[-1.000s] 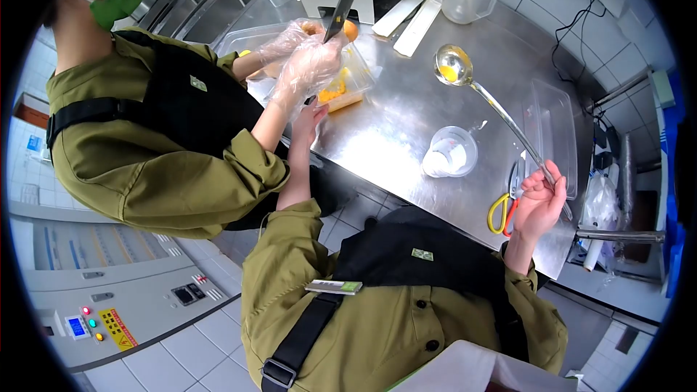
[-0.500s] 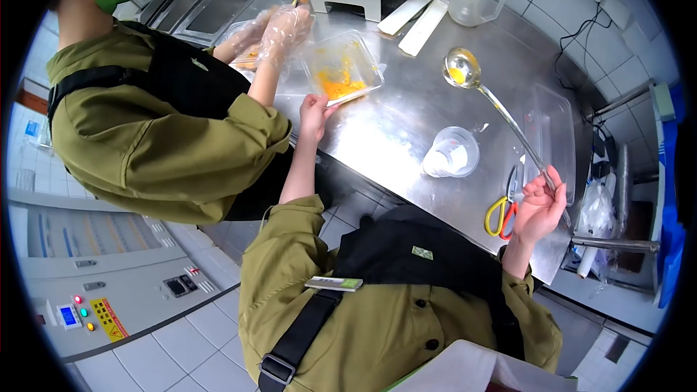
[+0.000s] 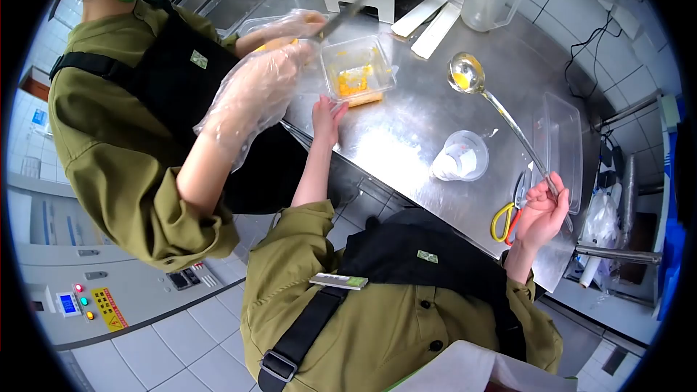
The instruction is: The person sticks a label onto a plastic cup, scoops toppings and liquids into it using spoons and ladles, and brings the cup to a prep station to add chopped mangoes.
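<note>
My left hand (image 3: 327, 120) grips the near edge of a clear plastic container (image 3: 377, 54) with orange bits in its bottom. A tan piece (image 3: 367, 99) shows at the container's near side; I cannot make out what it is. In my right hand (image 3: 541, 210) is the handle end of a long metal ladle (image 3: 473, 80). Its bowl, with some yellow liquid inside, is over the steel table (image 3: 406, 105). Below the bowl stands a clear plastic cup (image 3: 465, 156). Scissors (image 3: 504, 221) with yellow and red handles lie beside my right hand.
At my left, a co-worker's gloved hand (image 3: 265, 76) holds a knife (image 3: 348, 14), blurred, near my container. White boards (image 3: 439, 29) and a clear pitcher (image 3: 483, 3) are at the back. A clear plastic box (image 3: 563, 145) lies at the right edge.
The co-worker's gloved hand and knife have swung nearer to me. The container in my left hand looks less tilted. My right hand keeps its hold on the ladle.
</note>
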### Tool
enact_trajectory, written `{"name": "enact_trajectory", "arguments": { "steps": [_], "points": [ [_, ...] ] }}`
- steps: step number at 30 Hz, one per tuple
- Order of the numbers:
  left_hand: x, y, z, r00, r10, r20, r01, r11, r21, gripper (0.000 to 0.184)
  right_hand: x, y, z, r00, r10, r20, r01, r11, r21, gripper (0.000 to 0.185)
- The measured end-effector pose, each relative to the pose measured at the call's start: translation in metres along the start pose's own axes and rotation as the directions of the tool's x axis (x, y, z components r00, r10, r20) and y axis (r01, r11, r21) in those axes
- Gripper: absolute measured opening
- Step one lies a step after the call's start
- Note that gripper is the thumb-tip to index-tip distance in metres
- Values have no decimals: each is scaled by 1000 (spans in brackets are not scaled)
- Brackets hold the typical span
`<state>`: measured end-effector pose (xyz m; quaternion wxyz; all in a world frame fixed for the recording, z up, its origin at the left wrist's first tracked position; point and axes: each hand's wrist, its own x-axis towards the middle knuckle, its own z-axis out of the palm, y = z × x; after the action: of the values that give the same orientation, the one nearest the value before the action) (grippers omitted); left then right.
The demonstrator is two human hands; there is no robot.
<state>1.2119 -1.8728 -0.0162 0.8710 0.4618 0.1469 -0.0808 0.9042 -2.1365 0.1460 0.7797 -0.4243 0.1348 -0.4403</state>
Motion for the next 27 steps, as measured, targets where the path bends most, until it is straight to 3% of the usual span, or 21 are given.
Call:
{"name": "enact_trajectory", "arguments": {
  "steps": [7, 12, 27],
  "points": [
    [-56, -16, -28, 984, -5, -175, 4, 1000, -4, 26, 3, -3, -2, 998, -16, 53, 15, 1000, 25, 40],
    [-73, -16, -49, 988, 30, -152, -17, 996, 87, 22, 6, -4, -2, 1000, -17, 15, 16, 1000, 17, 40],
    [-92, -28, -45, 978, 130, -161, -110, 986, 126, 19, 5, -7, -4, 999, 7, 48, -9, 999, 37, 40]
  ]
}}
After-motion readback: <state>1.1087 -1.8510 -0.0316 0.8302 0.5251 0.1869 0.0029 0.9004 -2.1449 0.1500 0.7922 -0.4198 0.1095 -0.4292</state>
